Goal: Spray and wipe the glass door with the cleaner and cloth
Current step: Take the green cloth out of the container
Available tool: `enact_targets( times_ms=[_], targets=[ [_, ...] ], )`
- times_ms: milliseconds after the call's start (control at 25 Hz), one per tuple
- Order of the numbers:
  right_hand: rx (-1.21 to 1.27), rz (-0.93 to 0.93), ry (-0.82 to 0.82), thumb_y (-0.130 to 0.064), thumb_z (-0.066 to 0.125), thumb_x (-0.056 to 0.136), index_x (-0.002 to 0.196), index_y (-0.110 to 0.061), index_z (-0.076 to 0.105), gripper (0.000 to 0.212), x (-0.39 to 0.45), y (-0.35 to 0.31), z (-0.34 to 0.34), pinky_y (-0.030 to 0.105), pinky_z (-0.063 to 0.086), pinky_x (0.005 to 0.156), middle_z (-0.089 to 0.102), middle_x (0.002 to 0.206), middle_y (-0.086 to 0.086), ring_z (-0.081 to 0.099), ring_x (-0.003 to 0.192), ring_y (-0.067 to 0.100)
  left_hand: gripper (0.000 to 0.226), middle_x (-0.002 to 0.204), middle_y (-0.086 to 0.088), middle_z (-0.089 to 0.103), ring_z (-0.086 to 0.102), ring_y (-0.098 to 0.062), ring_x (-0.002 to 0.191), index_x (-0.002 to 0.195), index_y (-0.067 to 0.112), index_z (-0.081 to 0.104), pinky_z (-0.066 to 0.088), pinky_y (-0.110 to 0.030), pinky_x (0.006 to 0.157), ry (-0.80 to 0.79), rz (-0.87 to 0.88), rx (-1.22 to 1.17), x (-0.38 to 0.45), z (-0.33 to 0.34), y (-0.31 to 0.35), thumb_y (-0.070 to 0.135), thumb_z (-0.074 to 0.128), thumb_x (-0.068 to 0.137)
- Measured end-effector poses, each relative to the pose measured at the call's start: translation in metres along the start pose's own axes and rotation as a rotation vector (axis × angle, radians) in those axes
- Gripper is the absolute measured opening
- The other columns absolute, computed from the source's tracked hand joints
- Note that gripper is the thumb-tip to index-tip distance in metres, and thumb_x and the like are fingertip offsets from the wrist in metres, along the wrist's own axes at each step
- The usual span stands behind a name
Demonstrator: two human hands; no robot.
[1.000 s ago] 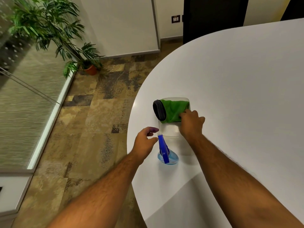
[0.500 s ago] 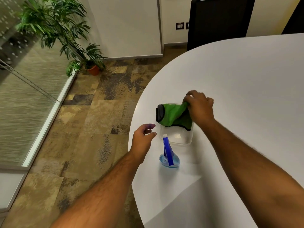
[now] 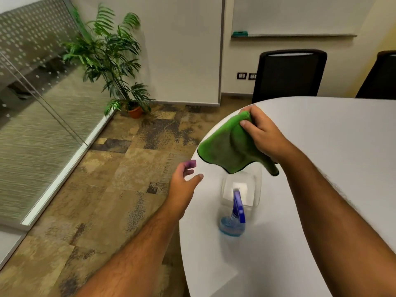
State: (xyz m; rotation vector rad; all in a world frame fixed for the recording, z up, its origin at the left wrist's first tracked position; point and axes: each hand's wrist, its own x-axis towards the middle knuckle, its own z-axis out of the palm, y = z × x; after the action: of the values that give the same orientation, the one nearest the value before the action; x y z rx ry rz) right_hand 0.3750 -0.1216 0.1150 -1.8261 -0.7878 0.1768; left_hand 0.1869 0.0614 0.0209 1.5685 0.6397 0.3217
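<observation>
My right hand [image 3: 262, 133] is shut on a green cloth [image 3: 227, 150] with a dark hem, held up above the white table [image 3: 332, 168] so that it hangs over a clear plastic container [image 3: 252, 185]. A spray bottle [image 3: 234, 221] with blue liquid and a blue trigger head stands on the table just in front of that container. My left hand [image 3: 184, 179] hovers at the table's left edge with its fingers apart and nothing in it, a hand's width left of the bottle. The frosted glass door [image 3: 38, 116] with a dotted band runs along the left side.
A potted palm [image 3: 111, 61] stands in the corner beyond the glass. Two black chairs [image 3: 287, 76] are at the table's far side. Patterned carpet [image 3: 111, 189] lies between the table and the glass. A white wall panel and sockets are behind.
My right hand has lifted the green cloth out of the clear container and raised it. The view has tilted up. My left hand stays near the table edge, beside the bottle.
</observation>
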Motion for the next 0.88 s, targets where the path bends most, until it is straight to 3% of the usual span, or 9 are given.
enact_targets(
  times_ms=[160, 240, 360, 440, 520, 600, 680, 800, 880],
  targets=[
    [0.276, -0.056, -0.197, -0.014, 0.051, 0.111, 0.115, -0.018, 0.057, 0.008, -0.002, -0.093, 0.062, 0.029, 0.053, 0.076, 0.063, 0.099, 0.005, 0.061, 0.086, 0.012, 0.092, 0.150, 0.007, 0.054, 0.050, -0.009, 0.139, 0.155, 0.019, 0.041, 0.042, -0.030, 0.112, -0.010, 0.111, -0.055, -0.005, -0.068, 0.040, 0.017, 0.092, 0.078],
    [0.464, -0.033, -0.267, -0.009, 0.047, 0.112, 0.114, -0.016, 0.057, 0.012, -0.011, -0.134, 0.106, 0.027, 0.056, 0.072, 0.065, 0.095, 0.005, 0.063, 0.080, 0.012, 0.104, 0.152, 0.003, 0.057, 0.055, -0.013, 0.140, 0.156, 0.015, 0.040, 0.046, -0.035, 0.115, -0.064, 0.068, -0.279, -0.023, -0.118, 0.051, 0.024, 0.095, 0.068],
    [0.793, 0.082, -0.280, -0.016, 0.053, 0.111, 0.124, -0.006, 0.063, 0.020, -0.029, -0.185, 0.189, 0.035, 0.063, 0.083, 0.075, 0.100, 0.004, 0.073, 0.088, 0.016, 0.080, 0.118, -0.013, 0.080, 0.079, -0.025, 0.103, 0.142, 0.002, 0.059, 0.066, -0.040, 0.088, -0.110, -0.034, -0.552, -0.072, -0.201, 0.063, 0.025, 0.091, 0.073],
    [1.092, 0.273, -0.366, -0.038, 0.063, 0.103, 0.123, -0.006, 0.072, 0.039, -0.051, -0.211, 0.249, 0.049, 0.059, 0.100, 0.078, 0.102, 0.010, 0.076, 0.093, 0.022, 0.058, 0.095, -0.011, 0.083, 0.081, -0.023, 0.080, 0.138, -0.003, 0.062, 0.067, -0.035, 0.069, 0.057, -0.050, -0.596, -0.101, -0.262, 0.065, 0.022, 0.079, 0.089],
    [1.280, 0.428, -0.463, -0.064, 0.064, 0.090, 0.105, -0.013, 0.078, 0.055, -0.081, -0.226, 0.307, 0.056, 0.051, 0.112, 0.075, 0.104, 0.014, 0.074, 0.097, 0.027, 0.054, 0.101, -0.014, 0.082, 0.080, -0.025, 0.082, 0.133, 0.001, 0.068, 0.066, -0.035, 0.071, 0.216, -0.046, -0.609, -0.127, -0.316, 0.068, 0.029, 0.079, 0.089],
    [1.355, 0.536, -0.591, -0.075, 0.060, 0.084, 0.116, -0.011, 0.079, 0.074, -0.125, -0.254, 0.378, 0.056, 0.055, 0.109, 0.072, 0.125, 0.022, 0.072, 0.113, 0.035, 0.039, 0.101, -0.012, 0.083, 0.080, -0.021, 0.081, 0.120, 0.006, 0.075, 0.064, -0.030, 0.068, 0.321, -0.017, -0.538, -0.161, -0.384, 0.067, 0.031, 0.079, 0.091],
    [1.351, 0.573, -0.693, -0.067, 0.055, 0.089, 0.122, -0.005, 0.080, 0.075, -0.168, -0.290, 0.445, 0.052, 0.062, 0.097, 0.075, 0.130, 0.022, 0.075, 0.116, 0.035, 0.029, 0.098, -0.009, 0.083, 0.080, -0.018, 0.082, 0.112, 0.009, 0.077, 0.064, -0.028, 0.073, 0.443, 0.000, -0.412, -0.199, -0.452, 0.057, 0.032, 0.078, 0.093],
    [1.309, 0.610, -0.736, -0.051, 0.056, 0.098, 0.126, -0.003, 0.077, 0.061, -0.209, -0.351, 0.523, 0.052, 0.062, 0.096, 0.071, 0.136, 0.024, 0.073, 0.119, 0.038, 0.036, 0.111, -0.014, 0.082, 0.079, -0.028, 0.101, 0.114, 0.012, 0.078, 0.063, -0.041, 0.094, 0.602, 0.023, -0.301, -0.262, -0.552, 0.037, 0.037, 0.082, 0.089],
    [1.301, 0.643, -0.800, -0.051, 0.056, 0.097, 0.123, 0.000, 0.078, 0.062, -0.227, -0.383, 0.567, 0.055, 0.062, 0.096, 0.071, 0.135, 0.026, 0.074, 0.117, 0.039, 0.030, 0.110, -0.016, 0.082, 0.079, -0.030, 0.097, 0.110, 0.013, 0.077, 0.063, -0.042, 0.092, 0.653, 0.033, -0.292, -0.307, -0.612, 0.025, 0.036, 0.080, 0.091]
  ],
)
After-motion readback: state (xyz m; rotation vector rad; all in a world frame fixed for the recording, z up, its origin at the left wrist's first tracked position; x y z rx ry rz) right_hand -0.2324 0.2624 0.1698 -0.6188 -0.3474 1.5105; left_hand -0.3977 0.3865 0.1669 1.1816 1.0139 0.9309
